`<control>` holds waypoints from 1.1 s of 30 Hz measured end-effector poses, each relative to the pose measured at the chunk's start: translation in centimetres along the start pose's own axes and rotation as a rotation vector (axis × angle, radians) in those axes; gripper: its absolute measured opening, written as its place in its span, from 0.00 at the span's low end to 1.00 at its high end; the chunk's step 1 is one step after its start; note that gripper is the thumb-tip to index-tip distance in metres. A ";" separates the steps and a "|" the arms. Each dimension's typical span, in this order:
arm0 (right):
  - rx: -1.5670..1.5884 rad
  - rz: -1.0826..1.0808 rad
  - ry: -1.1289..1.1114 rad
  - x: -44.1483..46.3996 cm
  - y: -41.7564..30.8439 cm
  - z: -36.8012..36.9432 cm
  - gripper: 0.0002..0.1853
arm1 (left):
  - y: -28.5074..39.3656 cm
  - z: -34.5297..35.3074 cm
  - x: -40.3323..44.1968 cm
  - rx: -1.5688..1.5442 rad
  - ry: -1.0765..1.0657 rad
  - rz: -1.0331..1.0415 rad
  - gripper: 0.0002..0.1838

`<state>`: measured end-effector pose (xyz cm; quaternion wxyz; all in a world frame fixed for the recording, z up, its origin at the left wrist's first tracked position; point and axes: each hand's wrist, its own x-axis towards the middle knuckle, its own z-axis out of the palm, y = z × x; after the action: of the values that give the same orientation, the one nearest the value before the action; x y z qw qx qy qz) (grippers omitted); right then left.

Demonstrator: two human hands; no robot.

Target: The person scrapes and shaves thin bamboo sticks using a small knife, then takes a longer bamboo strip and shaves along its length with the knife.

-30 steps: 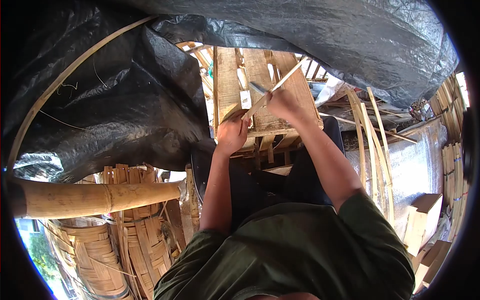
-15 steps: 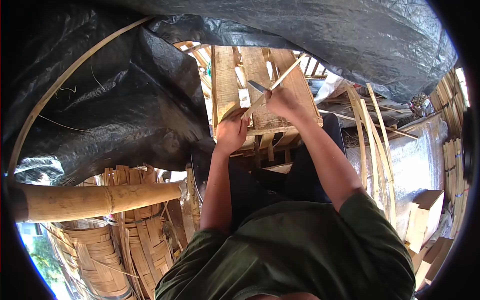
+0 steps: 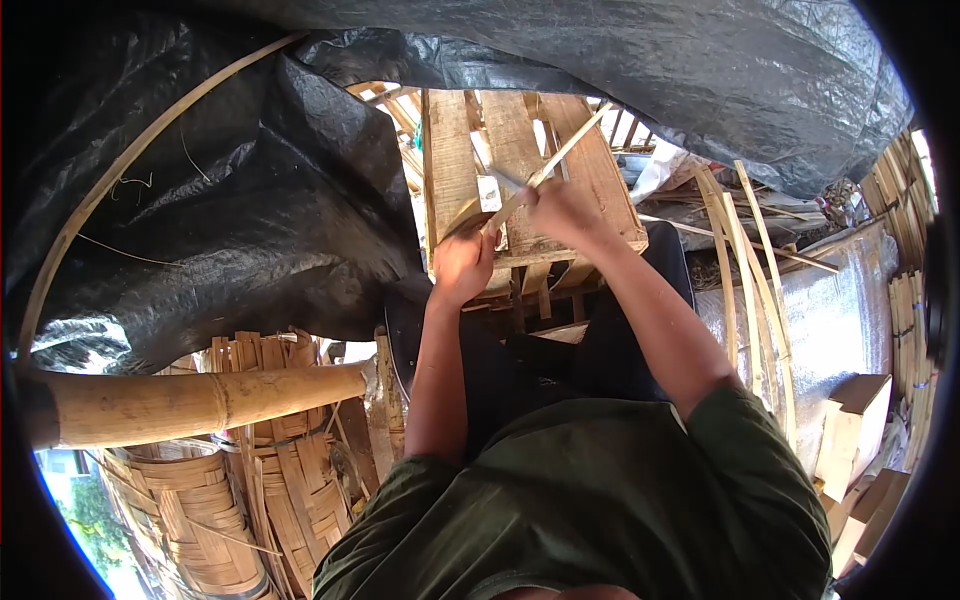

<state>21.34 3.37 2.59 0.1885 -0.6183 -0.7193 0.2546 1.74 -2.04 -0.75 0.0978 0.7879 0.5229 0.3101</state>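
A thin pale strip (image 3: 575, 142) slants over a slatted wooden table (image 3: 452, 165), its lower end in my left hand (image 3: 463, 264), whose fingers are closed round it at the table's near left corner. A dark, curved piece (image 3: 467, 220) shows beside those fingers; what it is I cannot make out. My right hand (image 3: 562, 214), blurred by motion, is closed on a knife. The knife's blade (image 3: 507, 179) points up and left, crossing the strip near its middle.
Black plastic sheeting (image 3: 230, 200) hangs at the left and across the top. A thick bamboo pole (image 3: 200, 405) lies at left above woven bamboo baskets (image 3: 205, 510). Long strips (image 3: 745, 290) lean at right, near a cardboard box (image 3: 850, 430).
The right hand and the knife have shifted slightly left along the strip, and the blade is now more blurred. The left hand keeps its hold in nearly the same place.
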 end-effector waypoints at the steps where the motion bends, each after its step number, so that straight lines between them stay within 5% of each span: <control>1: 0.067 0.080 0.068 0.5 0.4 -0.9 0.26 | 0.4 -0.3 0.1 -0.009 -0.066 -0.104 0.18; 11: 0.088 0.067 0.113 0.8 0.6 1.2 0.25 | 0.7 -0.9 0.6 -0.062 -0.153 -0.336 0.25; 13: 0.072 0.184 -0.085 -0.7 -2.1 -1.4 0.28 | 0.5 -0.9 0.5 -0.058 -0.137 -0.317 0.26; 20: 0.030 0.090 0.143 1.5 1.8 0.7 0.28 | 0.5 -1.8 0.2 -0.099 -0.190 -0.303 0.26; 21: 0.203 0.182 -0.103 1.0 0.7 -2.1 0.28 | 0.5 -1.8 0.3 -0.100 -0.193 -0.301 0.26; 26: 0.023 0.109 0.095 1.4 2.2 0.1 0.29 | 1.2 -1.8 0.2 -0.017 -0.206 -0.245 0.23; 33: 0.259 0.291 -0.124 -0.1 0.3 -2.9 0.28 | 1.4 -1.7 0.3 -0.083 -0.171 -0.160 0.23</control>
<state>23.32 3.69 4.74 0.1831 -0.6696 -0.5939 0.4068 1.93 -2.71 1.37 0.1989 0.7625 0.5606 0.2544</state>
